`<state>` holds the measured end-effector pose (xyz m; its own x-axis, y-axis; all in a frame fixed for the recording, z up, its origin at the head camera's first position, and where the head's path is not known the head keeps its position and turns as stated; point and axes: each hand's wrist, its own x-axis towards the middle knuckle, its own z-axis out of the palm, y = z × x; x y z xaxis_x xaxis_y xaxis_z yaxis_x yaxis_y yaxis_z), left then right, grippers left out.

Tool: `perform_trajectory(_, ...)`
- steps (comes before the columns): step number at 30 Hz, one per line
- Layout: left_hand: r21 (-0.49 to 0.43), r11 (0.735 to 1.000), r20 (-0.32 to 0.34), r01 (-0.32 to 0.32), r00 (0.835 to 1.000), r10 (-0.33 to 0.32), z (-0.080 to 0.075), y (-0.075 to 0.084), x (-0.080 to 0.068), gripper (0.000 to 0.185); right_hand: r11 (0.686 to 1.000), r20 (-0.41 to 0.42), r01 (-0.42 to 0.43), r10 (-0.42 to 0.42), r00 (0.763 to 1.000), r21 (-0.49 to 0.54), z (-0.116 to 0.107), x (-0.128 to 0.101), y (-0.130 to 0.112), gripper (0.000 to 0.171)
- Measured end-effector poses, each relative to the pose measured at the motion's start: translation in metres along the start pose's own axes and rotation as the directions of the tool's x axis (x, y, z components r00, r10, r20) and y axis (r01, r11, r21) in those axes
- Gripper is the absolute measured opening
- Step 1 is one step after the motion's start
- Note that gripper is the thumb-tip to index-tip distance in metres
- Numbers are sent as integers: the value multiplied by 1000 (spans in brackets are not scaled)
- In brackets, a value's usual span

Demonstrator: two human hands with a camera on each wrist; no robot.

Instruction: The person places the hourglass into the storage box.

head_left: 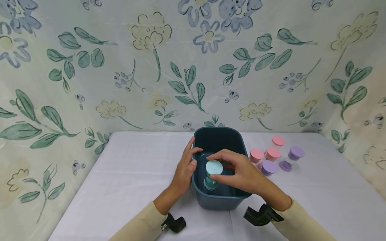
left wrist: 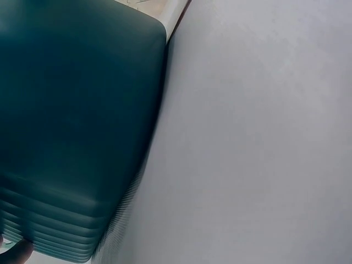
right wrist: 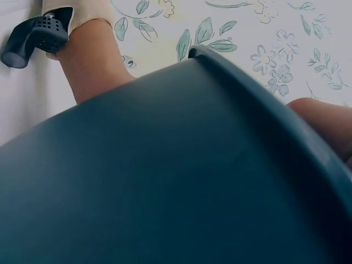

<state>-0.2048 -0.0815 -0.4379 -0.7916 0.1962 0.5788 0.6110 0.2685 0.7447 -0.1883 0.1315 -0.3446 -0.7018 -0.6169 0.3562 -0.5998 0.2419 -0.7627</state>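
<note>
The table (head_left: 126, 174), covered in a white cloth, fills the lower half of the head view. Its left portion, from the frame's lower left up to the floral backdrop (head_left: 90, 67), carries nothing visible; the back edge of the table meets the backdrop just behind the bin.

The left hand (head_left: 185, 167) sits at centre frame, against the left wall of the dark teal plastic bin (head_left: 217, 135). Its fingers curl over the left rim, the thumb on the outer side, gripping the wall. In the left wrist view the bin's outer wall (left wrist: 77, 121) fills the left of the frame, with bare cloth to the right of it.

The bin stands at centre frame, open side up, close to the table's back edge. Inside it stands a small clear jar with a light teal lid (head_left: 213, 172), upright, near the bin's front left corner. There is free floor behind the jar inside the bin.

The right hand (head_left: 238, 172) reaches over the bin's right rim from the lower right. Thumb and fingertips pinch the jar just under the lid. In the right wrist view the bin wall (right wrist: 165, 181) blocks the jar from sight.

Right of the bin, just beside it, stands a cluster of small jars: three with pink lids (head_left: 272, 152) and two with purple lids (head_left: 297, 152); one loose purple lid (head_left: 285, 165) lies between them. Bare cloth extends from the cluster to the right edge.
</note>
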Motion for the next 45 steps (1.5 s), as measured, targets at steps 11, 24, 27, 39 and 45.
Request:
perform_trajectory(11, -6, 1000, 4, 2, 1000, -2, 0, 2, -1, 41, 992, 36, 19, -15, 999, -124, 1, -3, 2, 42)
perform_trajectory(24, 20, 1000, 0, -9, 1000, 9, -1, 2, 1, 41, 966, 82, 70, -51, 995, -249, 2, -2, 4, 43)
perform_trajectory(27, 13, 1000, -1, -3, 1000, 3, -1, 1, 1, 42, 960, 95, 69, -45, 994, -271, 2, -3, 5, 42)
perform_trajectory(39, 1, 1000, -2, 0, 1000, 0, 1, 0, 0, 40, 954, 140, 63, -22, 990, -294, 2, -3, 5, 41)
perform_trajectory(45, 6, 1000, -5, 0, 1000, 0, 0, -1, 1, 41, 951, 175, 67, -14, 985, -303, 3, -1, 6, 40)
